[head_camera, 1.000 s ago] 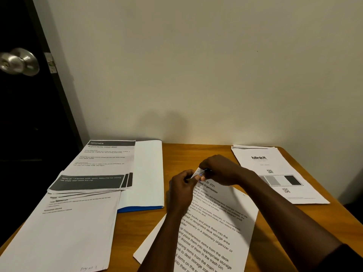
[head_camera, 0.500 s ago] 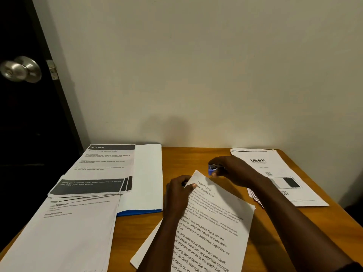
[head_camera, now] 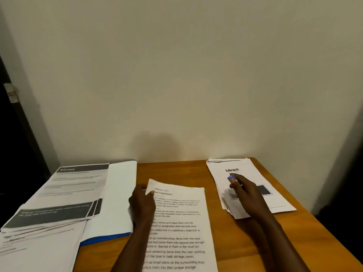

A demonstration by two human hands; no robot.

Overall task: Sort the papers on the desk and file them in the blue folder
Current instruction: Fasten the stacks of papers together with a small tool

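Hands apart. Left hand (head_camera: 142, 203) pinches the raised upper-left corner of white printed sheet (head_camera: 180, 222), frame centre on wooden bench (head_camera: 176, 173). Right hand (head_camera: 245, 193) pinches small blue object (head_camera: 231, 177) over white "blinkit" paper stack (head_camera: 235, 165), right. Blue folder (head_camera: 106, 238) lower left, under white papers (head_camera: 78, 185).

Wooden desk (head_camera: 176, 173) shoved up against the wall, paper pretty much everywhere. Left side has the folder (head_camera: 110, 238), only its blue edge peeking out under white pages, with a "KITCHEN" stack (head_camera: 74, 193) on top and another pile (head_camera: 39, 252) nearer, running off the left edge. In the middle near edge there's a printed sheet (head_camera: 180, 222), far-left corner curled up off the wood. Far right is a messy "blinkit" stack (head_camera: 275, 201), fanned out a bit. Bare wood shows between the three groups.
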